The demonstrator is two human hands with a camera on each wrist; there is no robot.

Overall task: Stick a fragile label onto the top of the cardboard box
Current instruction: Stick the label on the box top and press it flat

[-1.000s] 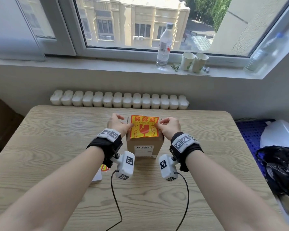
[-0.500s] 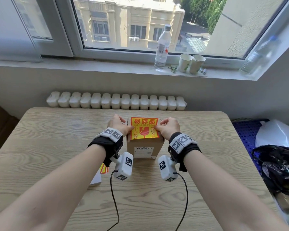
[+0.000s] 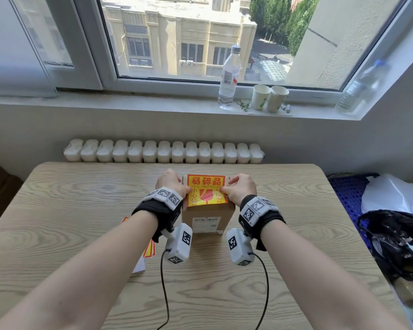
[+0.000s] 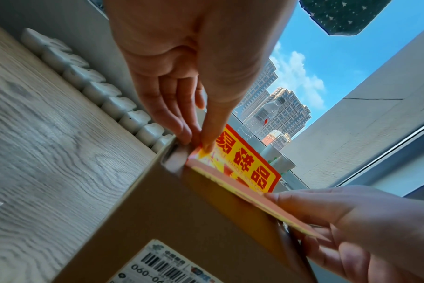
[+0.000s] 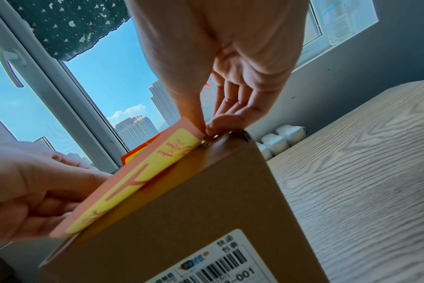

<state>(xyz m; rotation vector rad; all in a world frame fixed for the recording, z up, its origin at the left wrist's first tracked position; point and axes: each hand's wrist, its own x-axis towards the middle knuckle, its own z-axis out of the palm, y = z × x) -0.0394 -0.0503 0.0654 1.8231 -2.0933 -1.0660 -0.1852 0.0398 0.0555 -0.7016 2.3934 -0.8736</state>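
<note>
My left hand (image 3: 171,184) pinches the label's (image 3: 206,190) left edge, my right hand (image 3: 240,188) its right edge. The label sits over the top of the box (image 3: 208,216), near edge lifted, mid-table (image 3: 81,210).

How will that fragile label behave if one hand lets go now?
Probably floppy: the fragile label is a thin sheet, its near edge raised off the cardboard box between the left hand and right hand. A freed side would likely droop and stick crooked.
</note>
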